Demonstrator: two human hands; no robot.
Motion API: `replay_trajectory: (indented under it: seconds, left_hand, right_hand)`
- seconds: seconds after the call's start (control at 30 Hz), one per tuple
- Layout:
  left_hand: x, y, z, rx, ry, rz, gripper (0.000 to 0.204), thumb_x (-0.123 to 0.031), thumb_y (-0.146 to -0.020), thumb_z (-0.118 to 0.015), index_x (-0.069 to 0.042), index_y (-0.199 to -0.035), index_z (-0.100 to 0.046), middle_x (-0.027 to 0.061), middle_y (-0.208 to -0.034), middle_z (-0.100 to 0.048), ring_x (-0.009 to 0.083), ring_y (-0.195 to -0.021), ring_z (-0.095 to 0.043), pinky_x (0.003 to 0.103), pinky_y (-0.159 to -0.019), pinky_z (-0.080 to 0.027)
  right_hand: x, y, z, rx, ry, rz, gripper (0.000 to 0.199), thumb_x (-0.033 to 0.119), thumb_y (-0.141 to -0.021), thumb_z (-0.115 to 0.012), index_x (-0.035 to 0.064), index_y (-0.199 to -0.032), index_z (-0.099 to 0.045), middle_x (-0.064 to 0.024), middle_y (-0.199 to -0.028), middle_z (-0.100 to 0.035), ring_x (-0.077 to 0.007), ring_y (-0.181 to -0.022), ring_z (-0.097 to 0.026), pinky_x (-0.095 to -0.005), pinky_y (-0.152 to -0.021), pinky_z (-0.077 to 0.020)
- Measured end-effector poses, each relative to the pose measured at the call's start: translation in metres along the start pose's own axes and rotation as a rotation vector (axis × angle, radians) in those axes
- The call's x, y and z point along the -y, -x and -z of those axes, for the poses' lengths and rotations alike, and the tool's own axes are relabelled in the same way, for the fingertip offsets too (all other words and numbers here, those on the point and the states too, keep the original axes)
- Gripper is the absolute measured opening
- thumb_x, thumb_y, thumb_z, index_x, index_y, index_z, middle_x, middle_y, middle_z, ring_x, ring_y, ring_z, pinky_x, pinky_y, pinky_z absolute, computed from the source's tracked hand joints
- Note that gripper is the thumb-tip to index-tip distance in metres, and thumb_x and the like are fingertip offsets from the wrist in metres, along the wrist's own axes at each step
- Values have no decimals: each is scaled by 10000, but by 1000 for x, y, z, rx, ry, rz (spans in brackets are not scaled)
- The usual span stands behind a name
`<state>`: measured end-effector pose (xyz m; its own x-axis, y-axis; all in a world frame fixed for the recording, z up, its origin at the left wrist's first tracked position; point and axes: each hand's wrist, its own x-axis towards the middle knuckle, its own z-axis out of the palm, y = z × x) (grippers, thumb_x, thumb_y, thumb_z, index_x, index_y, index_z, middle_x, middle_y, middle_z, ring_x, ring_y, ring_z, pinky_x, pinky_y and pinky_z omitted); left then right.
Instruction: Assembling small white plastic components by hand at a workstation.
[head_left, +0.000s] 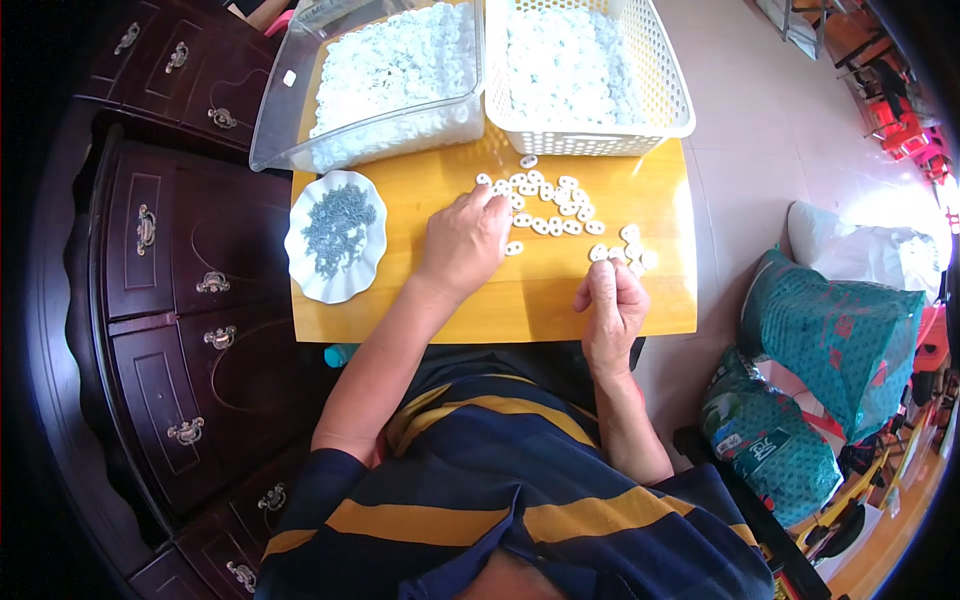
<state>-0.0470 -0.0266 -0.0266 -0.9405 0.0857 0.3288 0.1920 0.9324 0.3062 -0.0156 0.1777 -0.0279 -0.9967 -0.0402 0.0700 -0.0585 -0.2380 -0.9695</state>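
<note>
Small white oval plastic pieces with two dark holes [571, 228] lie loosely scattered across the yellow wooden tabletop [400, 300]. My left hand [467, 238] reaches in at their left side, its fingers bent down and closed at the pieces; whatever the fingertips pinch is hidden. To the right, my right hand [612, 315] is curled with the thumb laid along the top, just in front of a small group of white pieces [631, 235]. What is inside its fingers cannot be made out. A white scalloped plate [299, 262] of small dark grey screws [340, 228] stands left of my left hand.
At the table's far side are a clear plastic bin [390, 118] and a white perforated basket [610, 142], both heaped with white pieces. Dark wooden drawers [150, 230] flank the left. Stuffed teal bags [830, 335] and a white bag [860, 240] sit on the floor at right.
</note>
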Motion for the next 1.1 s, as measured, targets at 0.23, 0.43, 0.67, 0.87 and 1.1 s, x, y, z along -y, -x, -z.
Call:
replay_trajectory:
  seconds: [0.23, 0.43, 0.67, 0.87, 1.1]
  left_hand:
    - [-4, 1, 15, 53, 137, 37, 90, -114, -870, -642, -54, -881, -576, 120, -838, -634, 315, -737, -661, 442, -637, -537]
    - [7, 33, 40, -5, 619, 298, 82, 18, -863, -627, -32, -901, -575, 89, -718, -619, 198, -578, -644, 311, -547, -502]
    - [19, 69, 48, 33, 796, 451, 45, 39, -889, -657, 0, -907, -645, 1, -679, -607, 35, -582, -559, 213, -536, -455]
    - [25, 79, 51, -8, 878, 466, 70, 65, -881, -667, 23, -937, -666, 19, -761, -626, 42, -632, -573, 213, -554, -464]
    - [34, 91, 53, -52, 879, 458, 89, 81, -883, -651, 22, -945, -677, 15, -852, -626, 43, -675, -564, 194, -591, -445]
  right_hand:
    - [-5, 4, -2, 32, 11, -13, 313, 135, -1043, -546, 23, -752, -575, -16, -688, -540, -90, -603, -491, -238, -571, -391]
    - [-5, -1, -10, 109, 523, 187, 159, 86, -968, -660, -4, -840, -629, -1, -697, -584, -74, -614, -533, -234, -577, -436]
    - [-6, -22, -26, 119, 844, 369, 131, 29, -875, -734, 15, -996, -687, -90, -763, -629, -150, -572, -578, -270, -535, -456]
    - [-1, -36, -40, 140, 1025, 425, 181, 14, -854, -727, 32, -1032, -701, -99, -795, -632, -185, -585, -601, -309, -558, -489]
    - [-7, -38, -78, 276, 969, 384, 135, 56, -853, -728, 70, -987, -716, -84, -803, -646, -227, -615, -634, -336, -560, -502]
